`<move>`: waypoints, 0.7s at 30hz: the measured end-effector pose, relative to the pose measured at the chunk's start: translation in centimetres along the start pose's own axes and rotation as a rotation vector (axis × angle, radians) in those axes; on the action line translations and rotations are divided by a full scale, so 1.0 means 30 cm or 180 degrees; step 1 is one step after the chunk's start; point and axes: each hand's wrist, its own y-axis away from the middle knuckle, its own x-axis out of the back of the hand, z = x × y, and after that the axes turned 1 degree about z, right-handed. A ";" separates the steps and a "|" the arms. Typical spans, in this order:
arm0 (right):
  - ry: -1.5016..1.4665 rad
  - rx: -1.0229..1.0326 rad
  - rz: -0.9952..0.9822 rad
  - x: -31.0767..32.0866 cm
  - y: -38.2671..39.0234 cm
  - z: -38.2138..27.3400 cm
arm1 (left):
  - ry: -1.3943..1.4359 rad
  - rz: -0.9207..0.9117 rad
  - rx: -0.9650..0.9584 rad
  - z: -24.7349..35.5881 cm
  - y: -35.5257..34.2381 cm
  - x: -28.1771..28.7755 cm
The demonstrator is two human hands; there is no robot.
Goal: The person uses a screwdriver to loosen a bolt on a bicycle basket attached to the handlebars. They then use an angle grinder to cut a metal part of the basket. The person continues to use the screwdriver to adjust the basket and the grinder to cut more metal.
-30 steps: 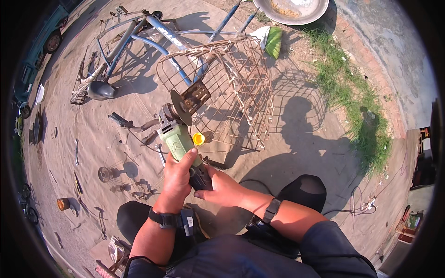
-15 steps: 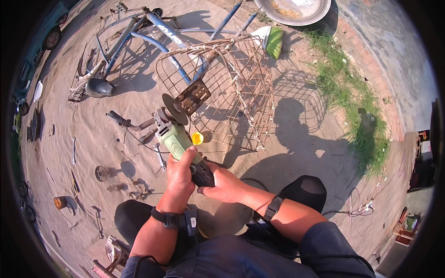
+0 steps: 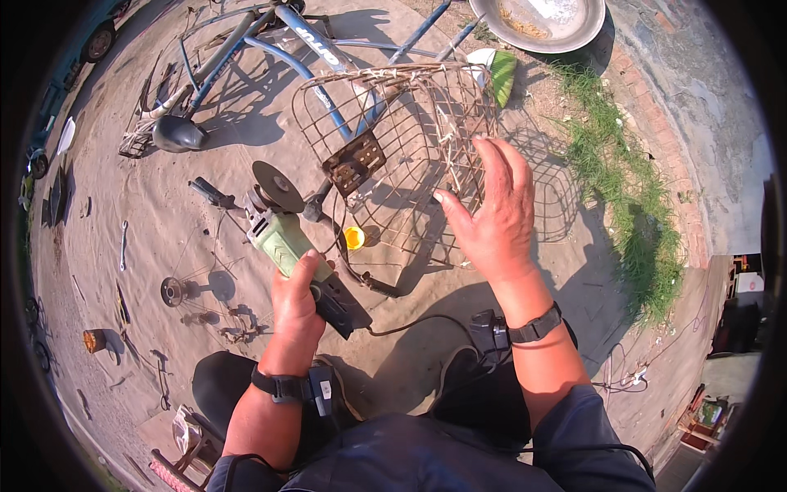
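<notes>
Rusting wire basket [image 3: 410, 156], mesh bent

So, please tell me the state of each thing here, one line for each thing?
Angle grinder: held in the left hand, disc off the basket.
Right hand: open, fingers spread, over the basket, holding nothing.
Wire basket: rusty, lying on its side, empty.
Bicycle frame: lying flat on the ground.
Metal bowl: upright, on the ground.
Yellow cap: on the ground beside the basket.
</notes>
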 end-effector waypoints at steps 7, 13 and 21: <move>-0.0283 -0.0258 -0.0494 -0.066 -0.059 0.056 | 0.0014 -0.0027 -0.0007 0.016 -0.009 0.016; -0.0498 -0.0402 -0.0521 -0.047 -0.016 0.163 | 0.0100 -0.0108 0.0053 0.023 -0.019 0.026; -0.1000 -0.1081 -0.0778 -0.042 -0.050 0.208 | 0.0161 -0.0102 0.0046 0.025 -0.032 0.041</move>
